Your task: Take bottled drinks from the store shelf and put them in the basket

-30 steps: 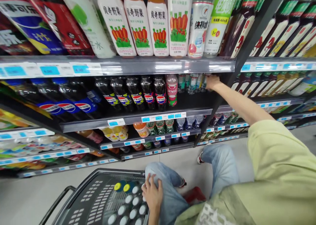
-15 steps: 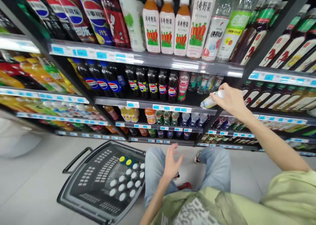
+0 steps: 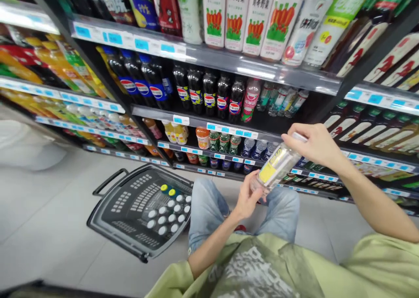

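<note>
A clear drink bottle [image 3: 277,168] with a yellow and white label and a white cap is held tilted between my two hands, in front of the shelves and above my knees. At its cap end, my right hand [image 3: 312,145] is closed around the neck. Lower down, my left hand [image 3: 249,195] grips the bottle's base, thumb on the near side. Left of my legs on the floor stands a dark shopping basket [image 3: 108,197], and bottles with white caps [image 3: 170,217] and two yellow caps are grouped upright in its right part.
Cola bottles [image 3: 209,90], a pink bottle [image 3: 251,99] and small clear bottles fill part of the middle shelf [image 3: 196,119]. Carrot-label bottles [image 3: 234,21] stand above it. A pale, blurred shape [image 3: 26,145] lies at the far left on the floor.
My right hand has brought the bottle away from the shelf edge, down toward me. My left hand has risen and taken hold of its base. The view has shifted slightly.
</note>
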`<state>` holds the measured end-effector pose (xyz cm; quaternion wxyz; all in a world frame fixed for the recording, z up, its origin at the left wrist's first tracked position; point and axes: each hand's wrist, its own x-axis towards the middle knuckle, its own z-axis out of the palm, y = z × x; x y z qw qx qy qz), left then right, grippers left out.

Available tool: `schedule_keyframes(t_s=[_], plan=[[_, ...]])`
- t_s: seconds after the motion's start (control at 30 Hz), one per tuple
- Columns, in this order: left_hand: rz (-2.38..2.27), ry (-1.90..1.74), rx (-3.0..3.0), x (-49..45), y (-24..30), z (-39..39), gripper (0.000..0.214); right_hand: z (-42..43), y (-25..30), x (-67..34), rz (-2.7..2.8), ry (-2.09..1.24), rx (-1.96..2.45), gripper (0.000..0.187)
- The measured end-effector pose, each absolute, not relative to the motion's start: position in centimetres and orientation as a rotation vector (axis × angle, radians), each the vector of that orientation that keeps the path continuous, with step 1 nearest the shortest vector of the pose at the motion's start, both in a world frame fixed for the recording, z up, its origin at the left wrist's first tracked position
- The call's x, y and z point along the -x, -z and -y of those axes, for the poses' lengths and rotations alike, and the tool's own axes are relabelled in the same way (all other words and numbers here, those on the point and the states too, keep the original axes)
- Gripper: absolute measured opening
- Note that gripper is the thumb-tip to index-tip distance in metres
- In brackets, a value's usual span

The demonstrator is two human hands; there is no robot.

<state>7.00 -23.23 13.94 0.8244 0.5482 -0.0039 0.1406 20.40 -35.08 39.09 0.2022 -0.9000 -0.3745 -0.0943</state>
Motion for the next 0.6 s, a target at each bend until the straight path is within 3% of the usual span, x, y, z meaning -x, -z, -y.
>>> schedule_keyframes(t_s=[0.1,0.2,0.27,0.4,0.6], plan=[[-0.045,0.045,-0.778,-7.0,-13.7,24.0,0.083,35.6,-38.8,-19.6,1.251,0.294,2.524,0.049],[-0.061,0.282,-0.8,-7.3,-13.2,23.0,0.086,36.2,-37.4,-18.1,1.454,0.51,2.475,0.043],[-0.092,0.198,-1.011,-6.7,-12.8,21.5,0.081,36.6,-36.1,-17.0,1.577,0.677,2.379,0.035],[-0.119,-0.283,-1.423,-2.9,-13.4,18.8,0.044,36.4,-32.8,-14.9,1.759,0.662,2.255,0.023],[0.122,-0.604,-1.796,0.6,-15.1,18.7,0.056,32.9,-24.8,-12.7,1.734,0.217,2.274,0.016]])
